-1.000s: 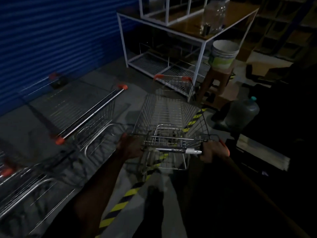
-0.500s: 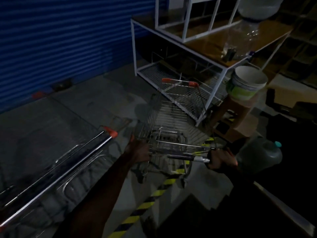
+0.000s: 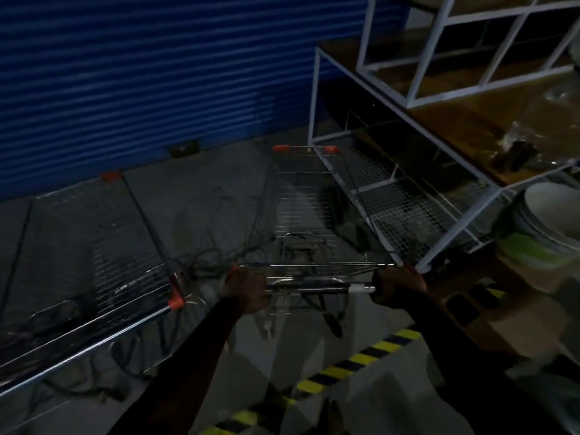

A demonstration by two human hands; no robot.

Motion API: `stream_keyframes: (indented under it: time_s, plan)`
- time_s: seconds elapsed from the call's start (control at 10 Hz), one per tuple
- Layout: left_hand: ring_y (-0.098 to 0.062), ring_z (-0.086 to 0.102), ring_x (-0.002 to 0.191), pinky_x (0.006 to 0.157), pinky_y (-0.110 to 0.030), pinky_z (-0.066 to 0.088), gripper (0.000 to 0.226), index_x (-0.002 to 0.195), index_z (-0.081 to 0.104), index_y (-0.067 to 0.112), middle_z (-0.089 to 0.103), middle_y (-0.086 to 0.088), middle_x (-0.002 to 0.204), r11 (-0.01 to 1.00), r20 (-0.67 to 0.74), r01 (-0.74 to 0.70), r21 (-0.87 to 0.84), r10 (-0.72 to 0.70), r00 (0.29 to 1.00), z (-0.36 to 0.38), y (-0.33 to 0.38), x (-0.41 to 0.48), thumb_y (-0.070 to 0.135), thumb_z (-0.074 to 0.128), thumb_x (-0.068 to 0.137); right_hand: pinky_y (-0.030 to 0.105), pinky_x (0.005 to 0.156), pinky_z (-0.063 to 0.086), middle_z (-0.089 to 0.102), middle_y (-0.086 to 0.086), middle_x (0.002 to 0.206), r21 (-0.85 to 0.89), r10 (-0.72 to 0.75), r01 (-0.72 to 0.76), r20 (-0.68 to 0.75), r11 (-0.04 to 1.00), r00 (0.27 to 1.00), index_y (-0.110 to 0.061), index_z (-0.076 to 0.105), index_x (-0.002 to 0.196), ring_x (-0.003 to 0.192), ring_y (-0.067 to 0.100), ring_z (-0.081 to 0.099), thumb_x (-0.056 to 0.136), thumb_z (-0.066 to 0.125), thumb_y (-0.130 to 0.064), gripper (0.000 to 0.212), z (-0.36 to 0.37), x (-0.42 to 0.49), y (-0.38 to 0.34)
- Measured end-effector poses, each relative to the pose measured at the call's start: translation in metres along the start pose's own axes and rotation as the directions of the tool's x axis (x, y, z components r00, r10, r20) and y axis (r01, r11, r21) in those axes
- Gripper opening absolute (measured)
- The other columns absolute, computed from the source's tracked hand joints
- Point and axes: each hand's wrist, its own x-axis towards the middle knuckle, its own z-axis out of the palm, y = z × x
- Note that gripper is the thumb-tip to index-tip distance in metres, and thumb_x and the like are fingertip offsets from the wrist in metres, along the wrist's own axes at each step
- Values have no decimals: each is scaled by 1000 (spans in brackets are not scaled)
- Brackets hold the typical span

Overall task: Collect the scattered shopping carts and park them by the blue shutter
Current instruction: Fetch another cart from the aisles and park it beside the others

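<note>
head view: your left hand point(image 3: 248, 290) and right hand point(image 3: 398, 285) each wrap the handle bar point(image 3: 320, 289) of the shopping cart point(image 3: 301, 208), one at either end. cart nose points at the blue shutter point(image 3: 157, 73), short of it, between a parked cart point(image 3: 103, 246) on the left and the white rack point(image 3: 408, 196) close on the right. step judged: parking run. next: push straight ahead, hold clear of the rack, square up beside the parked cart.

Dim, murky, blurred (wide-angle edge warp)
</note>
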Motion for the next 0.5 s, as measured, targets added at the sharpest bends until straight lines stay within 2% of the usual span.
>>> stream_keyframes:
  time_s: [0.1, 0.2, 0.3, 0.4, 0.5]
  plan:
    - [-25, 64, 112, 96, -32, 44, 45, 107, 69, 16, 70, -5, 117, 997, -25, 79, 0, -79, 997, 9, 5, 22, 49, 53, 82, 37, 101, 42, 69, -1, 110, 14, -88, 88, 51, 996, 995, -23, 70, 101, 112, 24, 62, 81, 58, -46, 33, -10, 48, 14]
    - [-25, 66, 107, 100, -36, 41, 48, 103, 68, 18, 72, -4, 110, 989, -42, 142, -34, -143, 989, 11, 17, 31, 54, 52, 78, 40, 97, 46, 69, 10, 113, 61, -161, 153, 157, 986, 974, -15, 69, 109, 108, 29, 63, 85, 66, -39, 34, -16, 83, 27]
    - [-23, 66, 107, 102, -37, 41, 55, 109, 68, 21, 72, -2, 110, 983, -56, 179, -28, -181, 982, 17, 21, 40, 58, 45, 77, 36, 101, 41, 71, 2, 104, -51, -262, 263, 26, 963, 965, -20, 69, 98, 105, 27, 65, 81, 56, -48, 35, -20, 113, 35]
    - [-24, 66, 108, 99, -35, 44, 64, 110, 69, 21, 72, -3, 110, 981, -56, 183, -69, -187, 981, 20, 19, 45, 59, 36, 71, 36, 100, 42, 72, 3, 97, -86, -314, 314, 14, 945, 949, -18, 68, 91, 101, 24, 68, 71, 50, -54, 44, -24, 129, 35]
    - [-26, 66, 107, 98, -36, 44, 53, 105, 71, 18, 72, -5, 108, 978, -56, 204, -36, -206, 977, 23, 8, 49, 58, 49, 77, 47, 94, 49, 70, 9, 82, -57, -396, 392, -82, 918, 915, -13, 69, 79, 84, 33, 70, 68, 48, -46, 40, -20, 139, 30]
